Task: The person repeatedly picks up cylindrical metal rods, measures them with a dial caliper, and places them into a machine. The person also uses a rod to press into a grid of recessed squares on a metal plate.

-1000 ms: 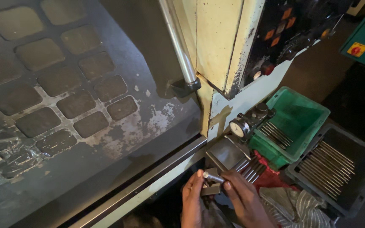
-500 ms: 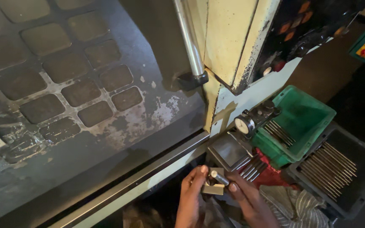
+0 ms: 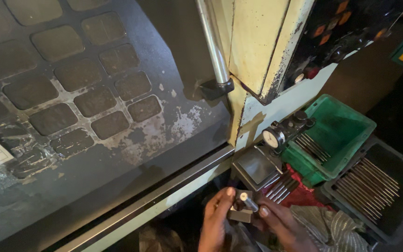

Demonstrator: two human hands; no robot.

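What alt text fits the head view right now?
Two bare hands, left hand and right hand, hold a small grey metal block with a short shiny metal pin in it, beside a round dial gauge and a green plastic bin of thin rods.

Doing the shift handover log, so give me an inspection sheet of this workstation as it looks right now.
Surface: worn machine door with grid of dark panels, paint flaked; small metal plate beside it.
Job's things: small metal block with a short metal pin, held between both hands.
Clutter: green bin and dark tray holding thin metal rods; dial gauge; red cloth.
Grippers: left hand and right hand both grip the block.
Cables: nothing seen.
Surroundings: control panel with orange buttons.
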